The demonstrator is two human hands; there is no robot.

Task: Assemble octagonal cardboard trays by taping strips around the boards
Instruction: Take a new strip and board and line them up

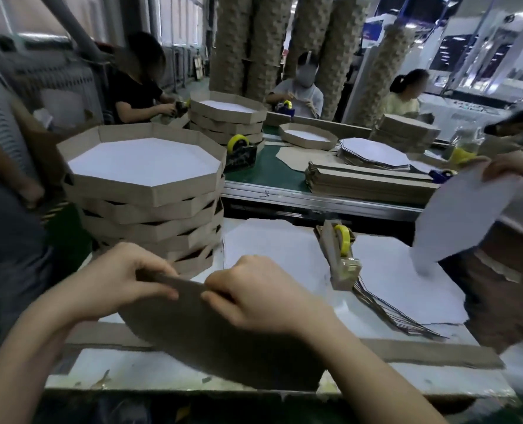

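A brown octagonal cardboard board (211, 335) stands tilted on edge at the near side of the table, its brown back toward me. My left hand (122, 280) grips its top edge at the left, thumb in front. My right hand (260, 293) pinches the same top edge just to the right. A long brown cardboard strip (437, 353) lies flat on the table under and beside the board. A tape dispenser (341, 255) with a yellow roll sits beyond my right hand. A stack of finished octagonal trays (150, 194) rises at the left.
White octagonal boards (385, 280) lie fanned on the table right of the dispenser. A person at the right holds a white board (455, 218). Across the green belt (269, 172) are strip piles, more trays, dispensers and seated workers. Another person stands close at the left.
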